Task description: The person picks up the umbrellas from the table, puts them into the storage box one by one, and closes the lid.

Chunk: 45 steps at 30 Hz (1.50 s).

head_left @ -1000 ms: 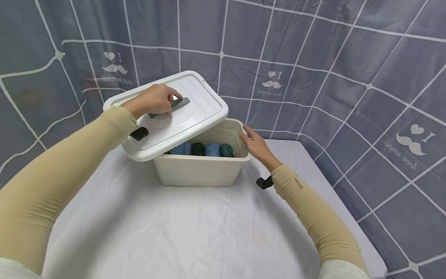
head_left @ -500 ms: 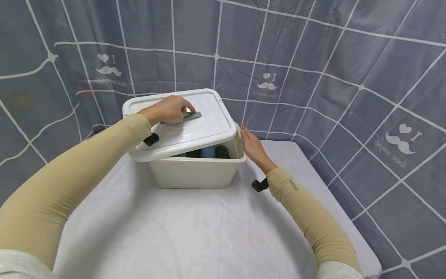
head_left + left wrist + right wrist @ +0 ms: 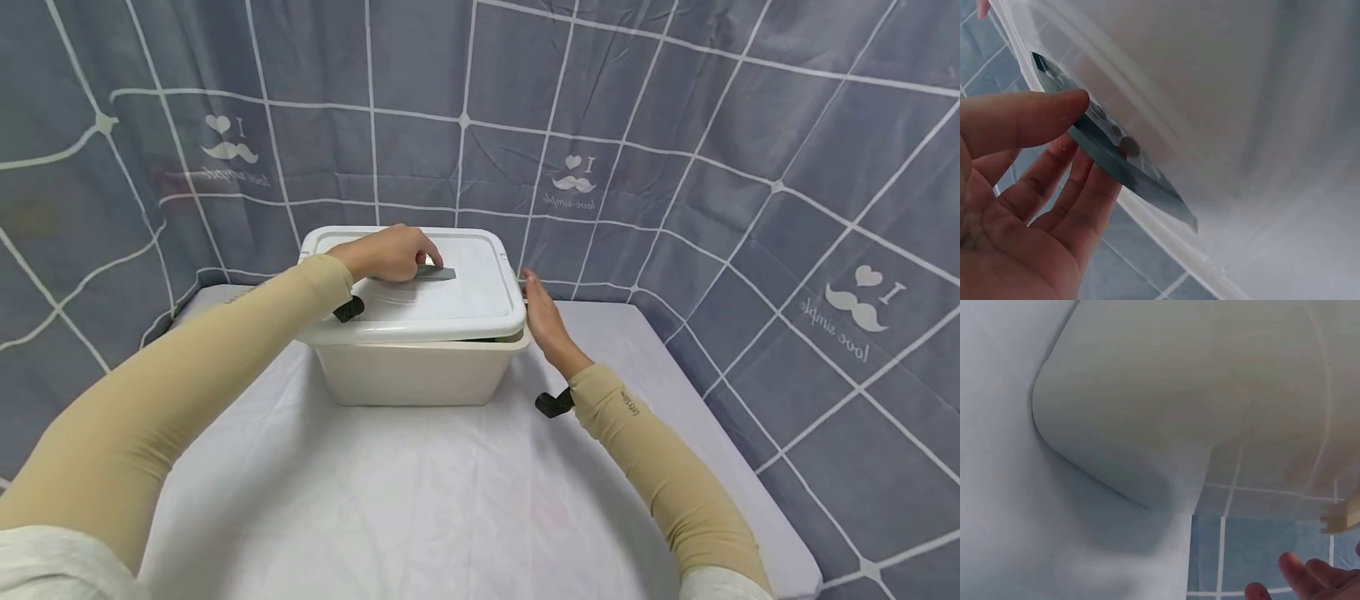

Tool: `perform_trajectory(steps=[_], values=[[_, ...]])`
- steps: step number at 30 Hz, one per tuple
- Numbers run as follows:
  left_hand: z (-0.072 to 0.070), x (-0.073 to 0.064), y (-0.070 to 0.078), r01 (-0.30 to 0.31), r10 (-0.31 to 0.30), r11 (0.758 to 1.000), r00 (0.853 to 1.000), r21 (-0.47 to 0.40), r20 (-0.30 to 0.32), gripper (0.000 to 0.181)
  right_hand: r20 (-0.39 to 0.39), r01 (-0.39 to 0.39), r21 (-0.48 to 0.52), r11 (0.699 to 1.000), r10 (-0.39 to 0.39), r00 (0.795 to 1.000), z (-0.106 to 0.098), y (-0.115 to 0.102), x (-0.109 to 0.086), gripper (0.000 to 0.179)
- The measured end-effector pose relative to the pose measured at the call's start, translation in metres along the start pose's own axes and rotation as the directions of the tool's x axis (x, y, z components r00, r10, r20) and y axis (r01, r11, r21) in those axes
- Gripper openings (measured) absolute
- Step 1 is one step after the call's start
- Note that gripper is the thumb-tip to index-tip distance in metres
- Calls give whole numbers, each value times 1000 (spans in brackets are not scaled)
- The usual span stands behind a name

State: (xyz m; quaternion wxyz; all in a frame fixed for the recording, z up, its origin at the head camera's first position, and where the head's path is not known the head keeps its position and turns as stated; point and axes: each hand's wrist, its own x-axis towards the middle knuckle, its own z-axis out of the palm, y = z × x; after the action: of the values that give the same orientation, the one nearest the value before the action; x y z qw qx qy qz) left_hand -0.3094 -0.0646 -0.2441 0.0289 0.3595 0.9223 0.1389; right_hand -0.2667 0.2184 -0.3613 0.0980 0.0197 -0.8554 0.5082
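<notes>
A white lid (image 3: 480,296) lies over a cream plastic box (image 3: 412,375), with a thin gap at the front right corner. My left hand (image 3: 396,254) pinches the grey-green handle (image 3: 441,273) on top of the lid; in the left wrist view, the thumb is on one side of the handle (image 3: 1147,190) and the fingers are on the other. Beside the box's right end stands my right hand (image 3: 546,321), fingers fairly straight and right at the rim. Its fingertips (image 3: 1294,565) show low in the right wrist view. The lid hides the inside of the box.
The box stands on a table (image 3: 450,500) covered with a white cloth. Behind and to the right hangs a grey-blue checked curtain (image 3: 645,108). The table's right edge runs close along the curtain.
My left hand has brought the lid down and to the right, from a tilt to nearly flat over the box. The balls of yarn inside are now covered. My right hand stays beside the box.
</notes>
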Motion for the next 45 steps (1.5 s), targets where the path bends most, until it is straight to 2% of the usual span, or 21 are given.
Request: perform_trajectory(steps=[4, 9, 18, 22, 31, 37, 45], values=[[4, 3, 4, -4, 4, 1000, 1000, 24, 26, 63, -17, 8, 15, 1000, -8, 1000, -1, 2, 0, 65], [8, 3, 5, -16, 13, 999, 998, 48, 58, 62, 20, 5, 60, 998, -6, 1000, -2, 4, 2, 64], [11, 1, 7, -71, 64, 994, 994, 79, 92, 64, 64, 23, 133, 991, -32, 997, -3, 1, 0, 59], [10, -2, 5, -53, 44, 995, 994, 88, 105, 60, 91, 30, 107, 994, -40, 995, -3, -1, -2, 57], [3, -8, 5, 21, -30, 999, 981, 50, 189, 60, 140, 86, 0, 996, -85, 987, -10, 1, -7, 56], [4, -13, 0, 34, -41, 998, 987, 46, 158, 59, 125, 119, -31, 992, -114, 986, -19, 1, -7, 55], [4, -16, 2, 12, -17, 999, 991, 34, 136, 58, 138, 166, -81, 983, -154, 978, -31, 0, -10, 58]])
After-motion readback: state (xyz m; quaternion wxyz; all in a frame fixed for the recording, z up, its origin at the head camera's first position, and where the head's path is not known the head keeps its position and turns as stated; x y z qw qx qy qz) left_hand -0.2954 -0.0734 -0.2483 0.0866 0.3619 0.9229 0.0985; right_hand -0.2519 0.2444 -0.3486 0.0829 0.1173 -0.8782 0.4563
